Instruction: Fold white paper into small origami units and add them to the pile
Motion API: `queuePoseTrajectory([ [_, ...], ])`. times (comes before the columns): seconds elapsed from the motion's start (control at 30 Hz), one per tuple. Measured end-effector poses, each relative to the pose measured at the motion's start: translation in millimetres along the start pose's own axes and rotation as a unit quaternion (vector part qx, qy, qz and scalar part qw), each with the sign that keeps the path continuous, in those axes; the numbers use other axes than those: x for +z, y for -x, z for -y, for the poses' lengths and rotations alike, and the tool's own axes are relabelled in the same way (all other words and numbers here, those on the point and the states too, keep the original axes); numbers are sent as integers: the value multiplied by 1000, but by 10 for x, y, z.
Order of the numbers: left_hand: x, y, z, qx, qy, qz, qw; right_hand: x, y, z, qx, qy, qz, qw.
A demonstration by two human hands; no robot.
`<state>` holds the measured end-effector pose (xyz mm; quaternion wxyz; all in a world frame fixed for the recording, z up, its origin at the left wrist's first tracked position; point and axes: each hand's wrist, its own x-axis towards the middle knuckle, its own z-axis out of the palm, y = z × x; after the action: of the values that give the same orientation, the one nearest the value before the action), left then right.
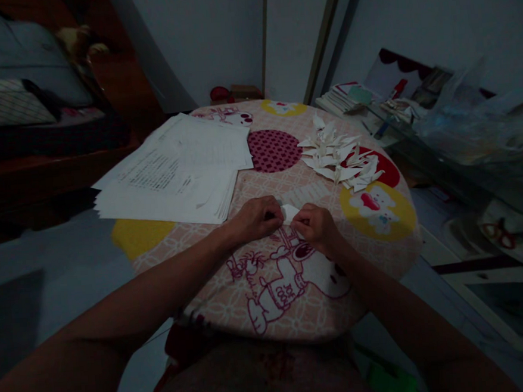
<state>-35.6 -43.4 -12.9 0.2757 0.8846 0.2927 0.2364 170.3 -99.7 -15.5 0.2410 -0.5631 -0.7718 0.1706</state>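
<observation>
- Left hand (259, 217) and right hand (317, 228) are both closed, a small white piece of paper (289, 214) being pinched at its two ends between thumbs and bent fingers.
- The piece is held over the middle of the round, cloth-covered tabletop (226, 294); its creases are too small to be made out.
- For a neat fold, edges are best lined up before pressure is applied, one end being steadied by one hand while the crease is run flat by the thumb of the other.
- With so small a piece, it would probably be skewed or torn by outward pulling, so a light, even pinch is advised.
- A crease should be sharpened more easily if backed by the tabletop, and in such dim light the corners deserve to be checked closely.
- Beyond the right hand, white origami cranes (330, 155) are clustered, well clear of the fingers.
- Beyond the left hand, a stack of printed sheets (165, 173) is laid, its edges unevenly fanned.
- Farther right, off the tabletop, a clear plastic bag (480, 124) is seen.
</observation>
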Motion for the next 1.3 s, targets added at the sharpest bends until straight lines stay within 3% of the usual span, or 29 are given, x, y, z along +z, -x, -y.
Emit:
queuePoseTrajectory([
  [0.4, 47, -58, -153, -111, -67, -20, 991, 61, -42, 6, 32, 69, -20, 997],
  [0.73, 82, -81, -112, -118, -95, -7, 988, 96, -78, -56, 2, 106, -5, 994],
  [0.97, 109, -70, -99, -116, -119, -16, 986, 125, -82, -70, 3, 103, -26, 994],
  [1.3, 146, -159, -65, -148, -114, -7, 982, 31, -175, 3, 80, 68, 13, 994],
])
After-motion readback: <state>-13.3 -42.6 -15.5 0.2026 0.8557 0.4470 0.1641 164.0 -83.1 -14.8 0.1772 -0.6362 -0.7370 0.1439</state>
